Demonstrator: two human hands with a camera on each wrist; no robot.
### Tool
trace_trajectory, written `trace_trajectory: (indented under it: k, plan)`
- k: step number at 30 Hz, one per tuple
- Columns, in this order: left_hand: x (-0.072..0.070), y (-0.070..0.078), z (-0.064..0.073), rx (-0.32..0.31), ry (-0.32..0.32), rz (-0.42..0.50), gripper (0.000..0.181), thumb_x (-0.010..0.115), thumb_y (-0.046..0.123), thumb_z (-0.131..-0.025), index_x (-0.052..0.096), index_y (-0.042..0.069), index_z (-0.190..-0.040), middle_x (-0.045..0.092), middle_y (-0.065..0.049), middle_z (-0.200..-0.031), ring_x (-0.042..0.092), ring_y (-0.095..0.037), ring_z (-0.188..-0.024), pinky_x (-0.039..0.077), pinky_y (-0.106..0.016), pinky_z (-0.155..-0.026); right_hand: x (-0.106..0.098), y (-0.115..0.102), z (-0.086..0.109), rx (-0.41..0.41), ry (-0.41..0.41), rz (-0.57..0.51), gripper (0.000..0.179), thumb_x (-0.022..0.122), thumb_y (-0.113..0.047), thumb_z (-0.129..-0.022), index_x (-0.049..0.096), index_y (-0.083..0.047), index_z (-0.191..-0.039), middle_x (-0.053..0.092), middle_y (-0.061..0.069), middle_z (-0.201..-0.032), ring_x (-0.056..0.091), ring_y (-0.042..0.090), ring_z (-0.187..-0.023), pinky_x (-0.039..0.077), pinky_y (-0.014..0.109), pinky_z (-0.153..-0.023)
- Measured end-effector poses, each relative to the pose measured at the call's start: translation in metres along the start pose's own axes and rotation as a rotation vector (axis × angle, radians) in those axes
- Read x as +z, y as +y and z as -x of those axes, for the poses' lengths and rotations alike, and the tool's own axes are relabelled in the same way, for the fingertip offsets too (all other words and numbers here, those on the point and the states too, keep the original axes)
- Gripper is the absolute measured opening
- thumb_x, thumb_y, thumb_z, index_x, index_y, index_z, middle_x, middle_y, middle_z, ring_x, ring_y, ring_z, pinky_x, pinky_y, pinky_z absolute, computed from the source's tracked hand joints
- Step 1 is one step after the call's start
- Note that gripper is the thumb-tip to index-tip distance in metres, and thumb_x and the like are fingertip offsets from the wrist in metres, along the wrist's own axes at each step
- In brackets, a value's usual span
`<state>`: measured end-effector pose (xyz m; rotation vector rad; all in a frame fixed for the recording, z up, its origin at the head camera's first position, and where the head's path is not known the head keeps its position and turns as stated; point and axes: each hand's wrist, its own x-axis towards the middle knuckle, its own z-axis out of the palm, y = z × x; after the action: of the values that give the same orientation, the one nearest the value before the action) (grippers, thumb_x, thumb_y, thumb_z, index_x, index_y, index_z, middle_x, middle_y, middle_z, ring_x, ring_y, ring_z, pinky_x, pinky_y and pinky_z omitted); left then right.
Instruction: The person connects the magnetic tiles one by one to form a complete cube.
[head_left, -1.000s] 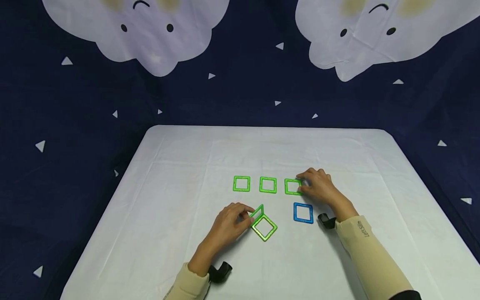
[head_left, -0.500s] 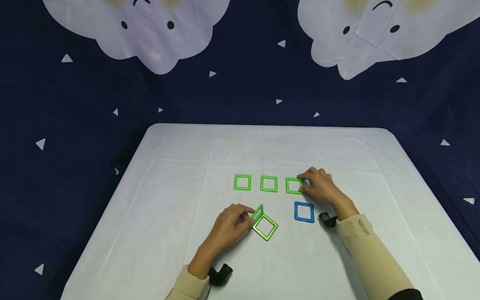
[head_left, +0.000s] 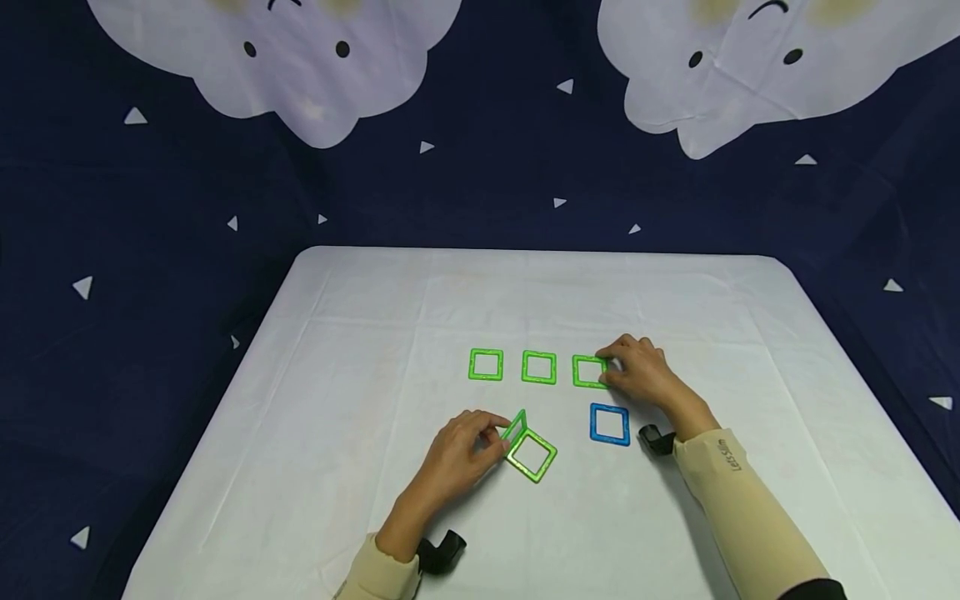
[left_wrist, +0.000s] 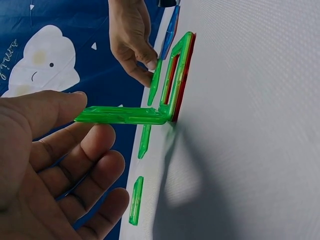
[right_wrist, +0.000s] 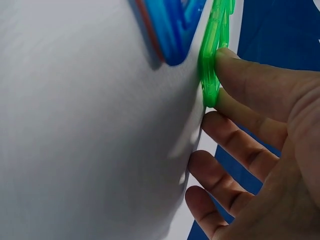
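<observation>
My left hand (head_left: 453, 458) pinches a green square magnetic tile (left_wrist: 120, 115) between thumb and index finger, the other fingers loosely spread. This tile stands up from the table, its lower edge meeting a second green tile (head_left: 547, 464) with a red layer along its underside, lying flat. At the right end of a row of green tiles, my right hand (head_left: 637, 371) grips another green tile (right_wrist: 211, 75), thumb on its near side and index finger on the far side. Just in front of that tile lies a blue square tile (head_left: 595, 423).
Two more green tiles, one at the left (head_left: 473, 365) and one in the middle (head_left: 525, 367), lie flat in the row. A white cloth covers the table (head_left: 360, 333). Behind it hangs a dark blue curtain (head_left: 480, 192) with clouds.
The standing tile in my left hand leans very slightly further left. My right hand stays on its tile, and the head view has shifted a little.
</observation>
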<state>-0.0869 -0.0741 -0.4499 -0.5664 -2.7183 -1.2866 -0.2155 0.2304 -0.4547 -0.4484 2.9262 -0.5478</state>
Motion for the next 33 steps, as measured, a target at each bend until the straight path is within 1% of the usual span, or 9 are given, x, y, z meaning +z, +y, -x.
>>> trace_trajectory:
  k: [8, 14, 21, 28, 33]
  plan:
    - [-0.0006, 0.0011, 0.0001, -0.005, -0.007, 0.005, 0.021, 0.07, 0.016, -0.082, 0.069, 0.013, -0.103, 0.064, 0.007, -0.076, 0.057, -0.012, -0.076, 0.044, -0.026, -0.073, 0.0005, 0.0007, 0.0024, -0.006, 0.022, -0.043, 0.04, 0.07, -0.021, -0.082, 0.062, -0.005, -0.118, 0.057, 0.018, -0.121, 0.046, 0.032, -0.1, 0.03, 0.044, -0.081]
    - [-0.0007, 0.0018, -0.0001, -0.001, -0.009, 0.011, 0.021, 0.07, 0.016, -0.082, 0.069, 0.013, -0.103, 0.063, 0.007, -0.076, 0.057, -0.012, -0.076, 0.044, -0.025, -0.073, 0.0, 0.0002, 0.0053, -0.006, 0.034, -0.082, 0.04, 0.07, -0.018, -0.082, 0.06, -0.003, -0.118, 0.058, 0.018, -0.121, 0.045, 0.03, -0.099, 0.028, 0.041, -0.081]
    - [-0.0006, 0.0021, -0.0003, -0.001, -0.008, 0.009, 0.021, 0.071, 0.016, -0.082, 0.069, 0.013, -0.103, 0.064, 0.007, -0.076, 0.057, -0.012, -0.077, 0.044, -0.026, -0.073, -0.0001, 0.0005, 0.005, 0.009, 0.056, -0.14, 0.038, 0.071, -0.015, -0.082, 0.06, -0.003, -0.116, 0.064, 0.017, -0.112, 0.047, 0.028, -0.095, 0.026, 0.041, -0.082]
    - [-0.0004, 0.0015, -0.0001, 0.005, -0.006, 0.007, 0.021, 0.071, 0.017, -0.082, 0.069, 0.012, -0.103, 0.064, 0.006, -0.076, 0.057, -0.011, -0.077, 0.045, -0.026, -0.074, 0.0005, 0.0025, 0.0057, 0.014, 0.077, -0.186, 0.032, 0.07, -0.013, -0.082, 0.062, -0.004, -0.111, 0.064, 0.014, -0.1, 0.045, 0.026, -0.092, 0.026, 0.039, -0.083]
    - [-0.0006, 0.0014, 0.0002, 0.007, -0.002, 0.006, 0.021, 0.071, 0.016, -0.082, 0.069, 0.012, -0.102, 0.064, 0.006, -0.076, 0.056, -0.011, -0.076, 0.045, -0.026, -0.074, -0.0001, 0.0026, 0.0068, 0.009, 0.094, -0.205, 0.031, 0.07, -0.012, -0.081, 0.063, -0.003, -0.11, 0.064, 0.013, -0.098, 0.045, 0.025, -0.092, 0.025, 0.038, -0.084]
